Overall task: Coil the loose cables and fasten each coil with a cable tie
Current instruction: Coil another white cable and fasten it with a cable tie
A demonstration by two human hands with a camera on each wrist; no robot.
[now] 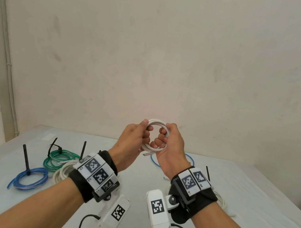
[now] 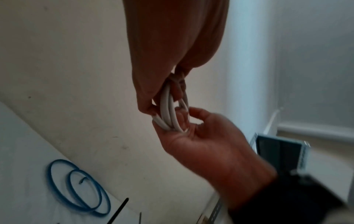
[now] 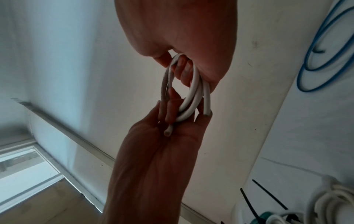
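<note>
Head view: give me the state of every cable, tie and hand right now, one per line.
white cable: coiled, held in the air, no tie visible.
left hand: grips the coil's left side.
right hand: grips the coil's right side.
blue coil: on the table, tied.
green coil: on the table, tied.
white coil: on the table, partly hidden.
blue cable: looped on the table, untied.

No legible txt anywhere.
</note>
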